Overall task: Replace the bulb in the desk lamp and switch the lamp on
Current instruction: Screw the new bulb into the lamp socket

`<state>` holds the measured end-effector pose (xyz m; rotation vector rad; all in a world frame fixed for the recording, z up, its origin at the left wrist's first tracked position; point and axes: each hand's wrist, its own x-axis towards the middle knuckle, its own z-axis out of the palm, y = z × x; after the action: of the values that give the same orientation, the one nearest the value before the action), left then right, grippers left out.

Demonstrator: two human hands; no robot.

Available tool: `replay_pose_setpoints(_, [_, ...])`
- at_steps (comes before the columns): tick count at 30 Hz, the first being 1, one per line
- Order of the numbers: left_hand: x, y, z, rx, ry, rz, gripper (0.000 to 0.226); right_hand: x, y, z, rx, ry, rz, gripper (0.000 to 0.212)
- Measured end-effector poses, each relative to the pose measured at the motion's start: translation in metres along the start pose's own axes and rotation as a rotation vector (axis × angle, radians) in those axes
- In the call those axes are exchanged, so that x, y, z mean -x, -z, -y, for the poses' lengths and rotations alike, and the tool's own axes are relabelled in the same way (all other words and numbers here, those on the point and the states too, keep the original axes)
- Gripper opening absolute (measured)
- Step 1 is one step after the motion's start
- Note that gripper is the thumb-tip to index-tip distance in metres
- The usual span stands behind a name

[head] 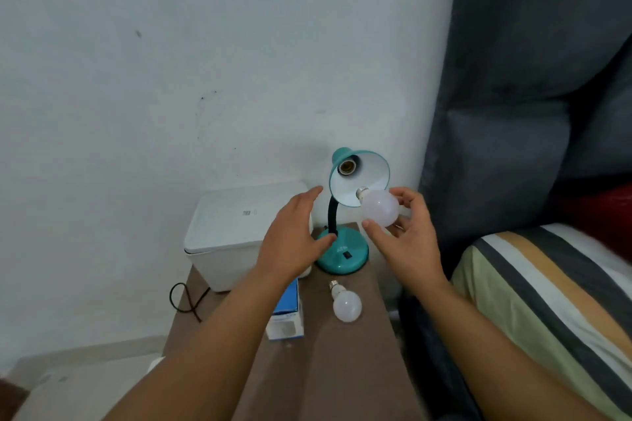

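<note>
The right hand [408, 243] holds a white bulb [380, 208] in a fingertip grip, thumb below and fingers behind its globe, the metal screw base pointing toward 10 o'clock at the rim of the lamp shade [359, 176]. The teal desk lamp [343, 255] stands on the brown counter [342, 359], its shade tilted up so the empty socket [347, 167] shows inside. The left hand [294, 239] hovers open, fingers spread and holding nothing, at 9 o'clock from the black lamp neck [332, 215], its fingertips over the edge of the round base. A second white bulb [346, 302] lies on the counter at 6 o'clock from the base, apart from it. A blue and white box [285, 313] lies under the left forearm. A white lidded container [236, 232] sits at 9 o'clock from the lamp, against the wall [205, 61].
</note>
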<state>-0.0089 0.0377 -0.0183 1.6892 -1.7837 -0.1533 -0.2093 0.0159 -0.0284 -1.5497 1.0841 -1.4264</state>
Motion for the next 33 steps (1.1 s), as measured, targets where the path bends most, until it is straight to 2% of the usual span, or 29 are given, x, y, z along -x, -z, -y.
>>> replay_pose_setpoints(4, [-0.039,-0.002,0.0,0.022,-0.075,0.1,0.115,-0.027,-0.007,-0.006,0.201,0.107,-0.051,0.06])
replay_pose_setpoints(7, [-0.059,-0.007,0.005,-0.003,-0.127,0.149,0.124,-0.044,-0.013,-0.015,0.269,0.148,-0.06,0.059])
replay_pose_setpoints(17, [-0.084,-0.019,0.018,0.018,-0.249,0.053,0.113,-0.064,-0.033,-0.041,0.338,0.17,-0.056,0.06])
replay_pose_setpoints(24, [-0.093,-0.023,0.023,0.057,-0.289,0.061,0.104,-0.069,-0.037,-0.042,0.336,0.208,-0.072,0.059])
replay_pose_setpoints(33, [-0.096,-0.013,0.018,0.037,-0.322,0.108,0.109,-0.069,-0.032,-0.044,0.31,0.182,-0.09,0.061])
